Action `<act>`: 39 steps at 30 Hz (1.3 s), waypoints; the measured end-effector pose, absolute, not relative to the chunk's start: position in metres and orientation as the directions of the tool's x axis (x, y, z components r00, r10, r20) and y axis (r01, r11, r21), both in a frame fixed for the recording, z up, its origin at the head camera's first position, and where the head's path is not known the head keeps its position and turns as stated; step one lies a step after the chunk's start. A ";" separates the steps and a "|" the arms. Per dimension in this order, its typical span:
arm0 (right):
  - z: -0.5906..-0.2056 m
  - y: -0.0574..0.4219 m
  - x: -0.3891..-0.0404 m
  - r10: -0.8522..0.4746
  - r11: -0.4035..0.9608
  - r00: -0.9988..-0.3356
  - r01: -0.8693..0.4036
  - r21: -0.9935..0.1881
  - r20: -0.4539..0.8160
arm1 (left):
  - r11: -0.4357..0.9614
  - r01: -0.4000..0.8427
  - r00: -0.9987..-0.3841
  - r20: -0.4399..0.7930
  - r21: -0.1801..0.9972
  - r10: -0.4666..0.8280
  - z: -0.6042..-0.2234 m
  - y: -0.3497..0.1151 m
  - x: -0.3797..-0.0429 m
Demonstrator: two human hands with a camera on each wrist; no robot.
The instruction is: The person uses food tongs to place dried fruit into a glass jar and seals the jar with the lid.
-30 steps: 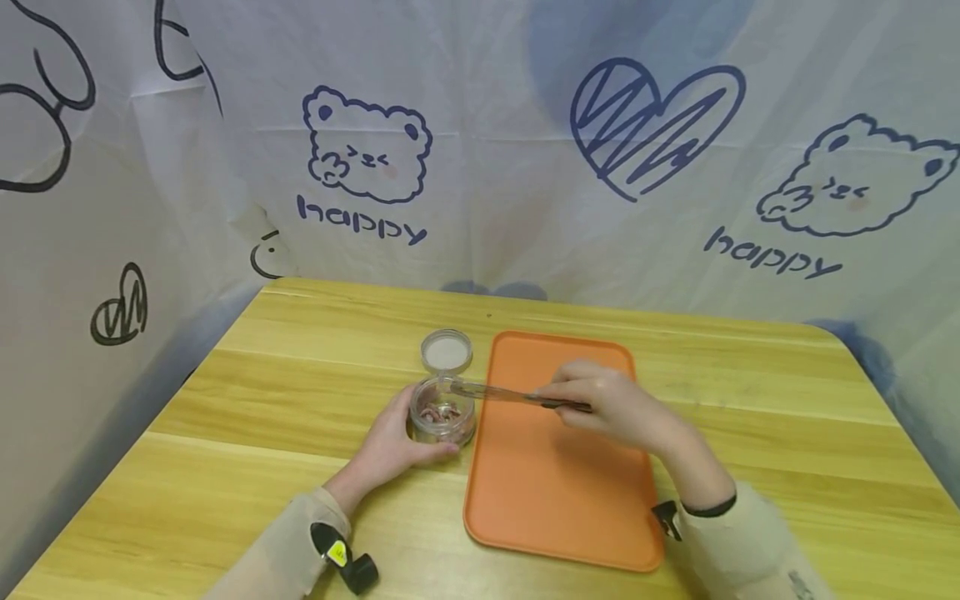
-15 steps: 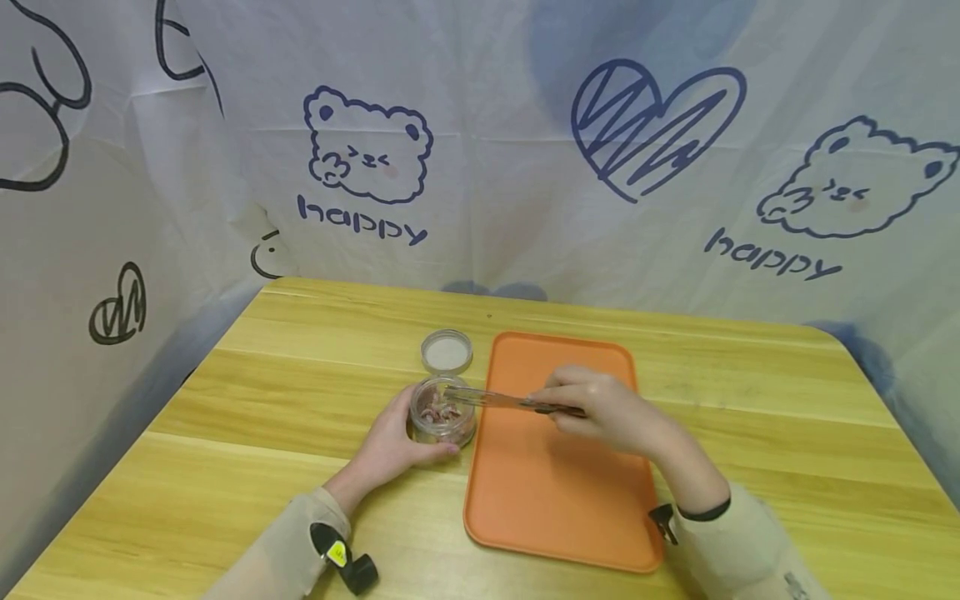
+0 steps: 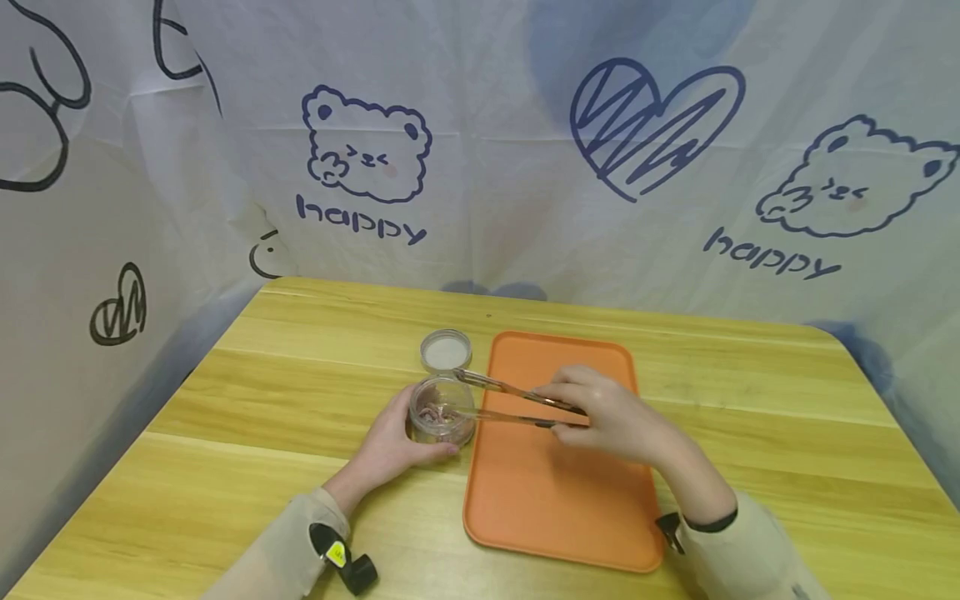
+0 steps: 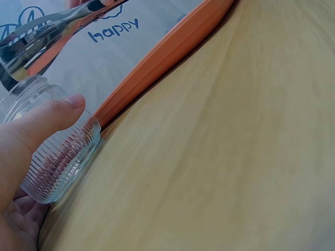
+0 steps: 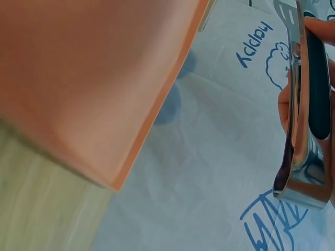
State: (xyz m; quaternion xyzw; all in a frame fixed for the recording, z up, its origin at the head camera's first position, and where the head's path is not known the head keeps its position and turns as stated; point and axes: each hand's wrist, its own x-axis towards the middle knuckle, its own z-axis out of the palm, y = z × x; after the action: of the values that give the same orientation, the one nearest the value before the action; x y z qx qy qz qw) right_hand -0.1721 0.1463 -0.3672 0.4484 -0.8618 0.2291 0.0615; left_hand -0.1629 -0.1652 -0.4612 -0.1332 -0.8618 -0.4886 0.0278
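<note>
My left hand [image 3: 386, 450] grips a small ribbed glass jar [image 3: 450, 435] from its left side, the thumb across the front. Small reddish and pale pieces [image 3: 433, 414] lie low in the jar, which stands uncapped on the table. In the left wrist view the thumb crosses the jar [image 4: 68, 162] below its threaded neck. My right hand [image 3: 611, 417] holds metal tongs [image 3: 517, 391] over the orange tray, arms spread apart. Their tips reach left, overlapping the jar's mouth and back rim. The right wrist view shows slotted metal and dark grip panels on the tongs [image 5: 317, 83].
An orange tray [image 3: 555, 508] lies right of the jar, under my right hand. Behind the jar rests a round lid [image 3: 446, 351] with a pale inside. A printed cloth [image 3: 480, 167] hangs behind the wooden table [image 3: 300, 400].
The tongs' arms, close together before, have spread apart over the jar. The right hand has shifted only slightly. The left hand and jar have stayed in place.
</note>
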 end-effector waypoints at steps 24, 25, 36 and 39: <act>-0.370 0.197 -0.141 -0.327 0.669 -0.908 -0.418 -0.614 0.263 | 0.489 0.253 -0.964 0.175 0.835 0.201 -0.462 -0.165 -0.164; -0.371 0.201 -0.140 -0.299 0.677 -0.918 -0.397 -0.620 0.262 | 0.490 0.253 -0.964 0.174 0.834 0.201 -0.462 -0.165 -0.164; -0.378 0.238 -0.129 -0.089 0.757 -0.981 -0.178 -0.629 0.170 | 0.483 0.247 -0.965 0.169 0.840 0.201 -0.461 -0.164 -0.162; -0.381 0.247 -0.127 -0.057 0.780 -0.989 -0.131 -0.612 0.138 | 0.481 0.241 -0.966 0.161 0.843 0.201 -0.461 -0.164 -0.163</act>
State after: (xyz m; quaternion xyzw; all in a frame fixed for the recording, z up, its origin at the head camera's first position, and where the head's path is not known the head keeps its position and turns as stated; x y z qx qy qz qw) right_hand -0.1275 0.2472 -0.3809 0.0499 -0.9417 0.3280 0.0561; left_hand -0.1627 -0.1642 -0.4609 -0.1286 -0.8601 -0.4932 0.0201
